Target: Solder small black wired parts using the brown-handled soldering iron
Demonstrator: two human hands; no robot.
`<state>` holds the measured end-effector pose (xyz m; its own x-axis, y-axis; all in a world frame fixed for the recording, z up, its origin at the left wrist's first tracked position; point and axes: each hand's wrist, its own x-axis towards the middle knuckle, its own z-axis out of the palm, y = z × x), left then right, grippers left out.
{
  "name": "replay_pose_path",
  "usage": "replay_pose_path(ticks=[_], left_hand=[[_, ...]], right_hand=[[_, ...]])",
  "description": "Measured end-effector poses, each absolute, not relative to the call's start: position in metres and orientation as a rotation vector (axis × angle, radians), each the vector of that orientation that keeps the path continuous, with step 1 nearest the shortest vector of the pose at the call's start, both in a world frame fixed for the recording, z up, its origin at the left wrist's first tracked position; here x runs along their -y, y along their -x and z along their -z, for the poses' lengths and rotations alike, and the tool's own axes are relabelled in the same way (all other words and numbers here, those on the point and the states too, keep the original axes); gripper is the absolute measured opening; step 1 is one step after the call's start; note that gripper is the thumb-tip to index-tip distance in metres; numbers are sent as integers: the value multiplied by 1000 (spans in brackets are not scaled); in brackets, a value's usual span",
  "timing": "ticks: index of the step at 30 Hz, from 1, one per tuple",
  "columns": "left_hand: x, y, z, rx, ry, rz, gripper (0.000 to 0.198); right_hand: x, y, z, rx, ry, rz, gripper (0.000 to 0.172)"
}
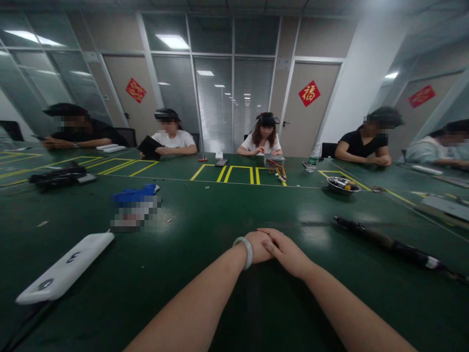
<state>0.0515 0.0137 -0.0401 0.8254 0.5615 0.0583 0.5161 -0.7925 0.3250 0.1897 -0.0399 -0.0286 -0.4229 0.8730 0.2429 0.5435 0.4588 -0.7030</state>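
Observation:
My two hands are clasped together on the green table, in the lower middle of the head view. My left hand, with a pale bangle at its wrist, lies under my right; its fingers are mostly hidden. My right hand is folded over it, fingers wrapped across its back and thumb resting on top. Neither hand touches a tool. Nearest on the right is a black pen-shaped electric screwdriver with a cord. A white power-bank-like device with a black cable lies to the left.
Beyond it lie a blurred flat item and blue cloth. A black bundle sits farther left. At right stands a metal bowl of small parts. Across the table are several seated people, a bottle and coloured wires.

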Motion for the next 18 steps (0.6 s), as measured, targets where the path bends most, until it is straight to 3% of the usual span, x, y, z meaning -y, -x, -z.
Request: replay_pose_path(ticks=[9,13,18], left_hand=[[-3,-40,25,-806,-2587,-252,32],[-3,-38,22,-821,-2538,-317,39],[-1,-38,18,-876,-2519,-523,28]], right_hand=[[31,-213,26,2015,1131,-1016,45],[25,-218,30,1942,1172,-998,42],[15,-228,42,1758,1268,-923,36]])
